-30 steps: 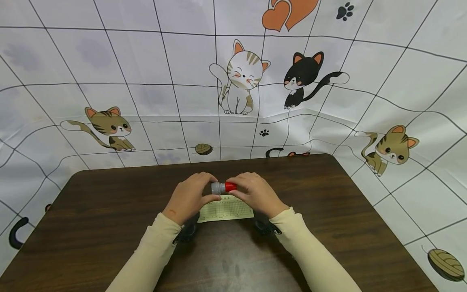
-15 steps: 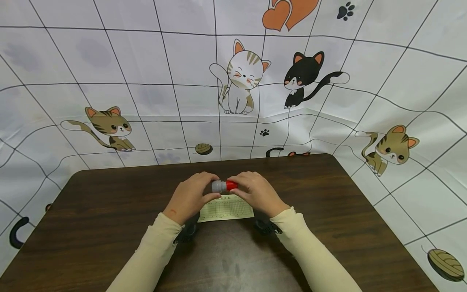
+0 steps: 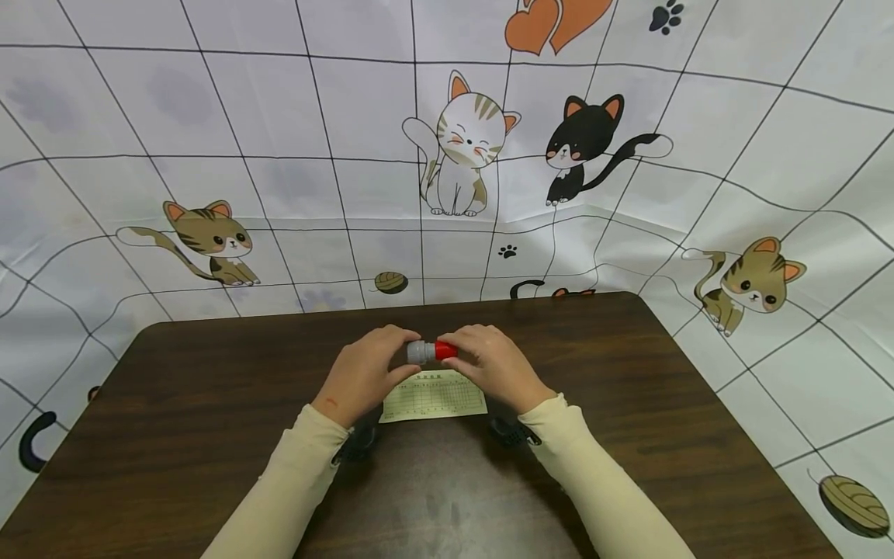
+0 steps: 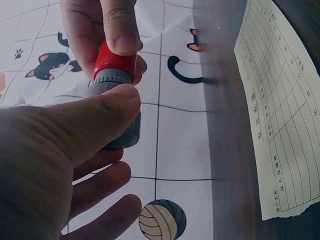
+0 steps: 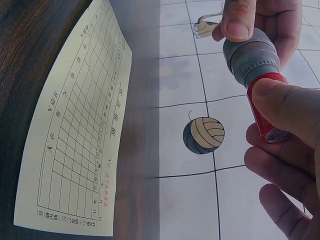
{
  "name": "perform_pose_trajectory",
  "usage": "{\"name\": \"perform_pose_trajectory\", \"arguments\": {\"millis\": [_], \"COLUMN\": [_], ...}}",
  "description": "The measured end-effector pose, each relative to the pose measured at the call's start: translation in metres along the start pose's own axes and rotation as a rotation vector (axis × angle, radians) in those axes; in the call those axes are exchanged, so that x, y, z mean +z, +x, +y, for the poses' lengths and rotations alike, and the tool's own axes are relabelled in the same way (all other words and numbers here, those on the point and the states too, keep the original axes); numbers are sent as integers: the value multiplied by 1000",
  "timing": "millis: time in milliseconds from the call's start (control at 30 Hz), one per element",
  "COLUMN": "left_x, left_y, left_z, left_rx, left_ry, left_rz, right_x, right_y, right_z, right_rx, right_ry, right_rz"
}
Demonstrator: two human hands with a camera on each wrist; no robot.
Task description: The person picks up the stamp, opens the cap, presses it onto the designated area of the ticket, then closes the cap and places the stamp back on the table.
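A small stamp, with a grey capped end (image 3: 417,352) and a red end (image 3: 445,350), is held level over the far side of a yellow receipt slip (image 3: 433,397). My left hand (image 3: 366,376) pinches the grey end between thumb and fingers. From the other side my right hand (image 3: 499,369) grips the red end (image 5: 261,107), its thumb lying along it. A ribbed grey collar (image 4: 113,76) shows between the two parts, which are joined. In the right wrist view the slip (image 5: 80,130) shows a printed grid and a red number.
The dark wooden table (image 3: 230,404) spreads around both arms. Behind it hangs a white cloth (image 3: 349,186) printed with grid lines and cartoon cats. Black straps with devices (image 3: 513,431) sit under both wrists.
Both hands have risen very slightly with the stamp, and the head view has tilted a touch. The grip on each end stays the same, and the slip stays put.
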State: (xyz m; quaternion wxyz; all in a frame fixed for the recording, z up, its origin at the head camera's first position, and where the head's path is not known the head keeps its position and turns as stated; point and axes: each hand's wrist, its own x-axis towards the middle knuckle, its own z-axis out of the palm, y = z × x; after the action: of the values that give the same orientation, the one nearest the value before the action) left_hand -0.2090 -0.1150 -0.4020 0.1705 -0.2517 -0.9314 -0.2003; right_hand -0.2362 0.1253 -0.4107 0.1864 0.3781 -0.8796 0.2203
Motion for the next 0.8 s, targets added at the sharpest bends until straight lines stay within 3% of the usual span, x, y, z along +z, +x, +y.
{"name": "perform_pose_trajectory", "arguments": {"millis": [800], "left_x": [0], "left_y": [0], "left_z": [0], "left_rx": [-13], "left_ry": [7], "left_rz": [-4], "right_x": [2], "right_y": [0], "right_z": [2], "right_rx": [11], "right_ry": [-9], "right_rz": [-1]}}
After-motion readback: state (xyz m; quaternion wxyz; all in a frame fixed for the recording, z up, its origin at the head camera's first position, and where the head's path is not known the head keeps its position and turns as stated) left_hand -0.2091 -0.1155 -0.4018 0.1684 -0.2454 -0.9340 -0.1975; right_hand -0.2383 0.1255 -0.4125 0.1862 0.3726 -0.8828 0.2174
